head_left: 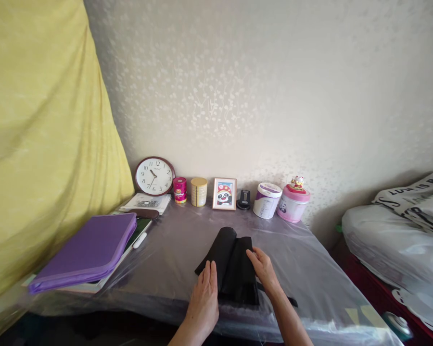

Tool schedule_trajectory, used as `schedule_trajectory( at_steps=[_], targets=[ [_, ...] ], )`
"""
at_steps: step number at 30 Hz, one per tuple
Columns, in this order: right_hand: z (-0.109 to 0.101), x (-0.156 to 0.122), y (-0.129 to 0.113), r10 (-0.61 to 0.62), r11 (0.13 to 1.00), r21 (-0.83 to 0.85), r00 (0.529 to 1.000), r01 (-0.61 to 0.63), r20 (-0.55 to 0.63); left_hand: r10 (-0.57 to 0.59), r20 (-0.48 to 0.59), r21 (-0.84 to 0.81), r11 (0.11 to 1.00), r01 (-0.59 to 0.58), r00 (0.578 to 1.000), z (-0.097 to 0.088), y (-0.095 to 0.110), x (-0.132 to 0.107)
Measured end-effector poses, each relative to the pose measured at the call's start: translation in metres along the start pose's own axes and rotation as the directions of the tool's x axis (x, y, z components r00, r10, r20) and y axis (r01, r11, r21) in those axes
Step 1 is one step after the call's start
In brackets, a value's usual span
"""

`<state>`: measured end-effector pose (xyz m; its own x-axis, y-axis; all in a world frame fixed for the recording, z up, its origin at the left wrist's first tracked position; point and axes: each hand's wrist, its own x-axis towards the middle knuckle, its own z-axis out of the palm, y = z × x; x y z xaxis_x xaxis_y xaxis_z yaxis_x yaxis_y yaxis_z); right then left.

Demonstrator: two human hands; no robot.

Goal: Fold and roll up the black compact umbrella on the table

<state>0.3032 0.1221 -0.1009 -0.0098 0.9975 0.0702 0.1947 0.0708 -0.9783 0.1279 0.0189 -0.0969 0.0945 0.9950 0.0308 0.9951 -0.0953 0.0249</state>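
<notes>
A black folded cloth item (228,269) lies on the plastic-covered table near its front edge, with two raised folds side by side and a dark groove between them. My left hand (205,295) rests on its left fold, fingers straight and close together. At the right fold's outer edge, my right hand (263,269) grips the cloth with bent fingertips; its thumb is partly hidden. A thin black strap (292,302) sticks out from under my right wrist. The underside of the cloth is out of sight.
Along the wall stand an oval clock (155,176), pink tin (180,190), yellow tin (198,192), framed panda picture (224,194), small black device (244,199), white-purple tub (267,200) and pink-lidded tub (293,204). A purple folder (86,247) lies left, near a yellow curtain (43,134). Bagged bedding (393,235) is right.
</notes>
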Motion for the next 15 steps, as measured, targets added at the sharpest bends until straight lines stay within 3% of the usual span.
schedule_trajectory(
  at_steps=[6,15],
  targets=[
    [0.03,0.013,-0.029,-0.115,0.989,0.096,0.991,0.109,0.067,-0.013,-0.016,0.021,1.0,0.013,1.0,0.006,0.001,0.001],
    [0.078,0.038,-0.022,-0.074,0.993,0.096,0.994,0.067,0.076,0.026,-0.138,-0.003,1.0,-0.026,0.99,0.026,-0.003,0.003]
  ],
)
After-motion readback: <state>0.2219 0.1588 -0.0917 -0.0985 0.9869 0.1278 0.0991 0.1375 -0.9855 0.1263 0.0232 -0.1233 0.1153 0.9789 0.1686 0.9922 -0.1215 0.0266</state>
